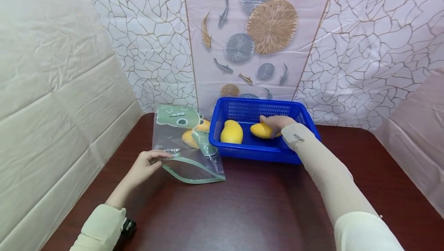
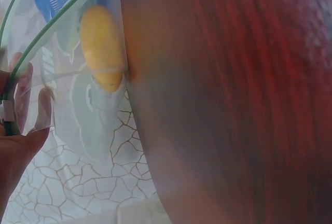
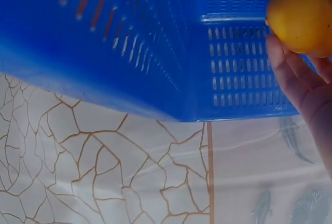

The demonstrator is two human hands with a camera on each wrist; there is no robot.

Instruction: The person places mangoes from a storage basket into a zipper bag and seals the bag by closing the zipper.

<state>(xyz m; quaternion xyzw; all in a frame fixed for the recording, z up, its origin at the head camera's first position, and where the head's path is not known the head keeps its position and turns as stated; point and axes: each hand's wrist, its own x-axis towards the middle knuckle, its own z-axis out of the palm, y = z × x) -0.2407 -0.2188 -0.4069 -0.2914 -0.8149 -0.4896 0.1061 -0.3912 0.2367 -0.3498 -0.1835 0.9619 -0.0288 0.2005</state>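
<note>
My left hand (image 1: 147,165) pinches the open mouth of a clear zip bag (image 1: 170,139) printed with green cartoon shapes. Inside the bag lie yellow mangoes (image 1: 189,139); one of them also shows through the plastic in the left wrist view. Over the blue basket (image 1: 256,154), my right hand (image 1: 277,123) reaches in and grips a mango (image 1: 261,130) with thumb and fingers. The right wrist view shows the held mango (image 3: 301,19) near the slotted basket wall. Another mango (image 1: 231,132) rests at the basket's left end.
The dark red-brown table (image 1: 236,212) carries everything. Behind the basket hangs a patterned cloth (image 1: 159,31), and a pale cloth wall (image 1: 52,100) slopes along the left side. The bag's right side meets the basket's left front corner.
</note>
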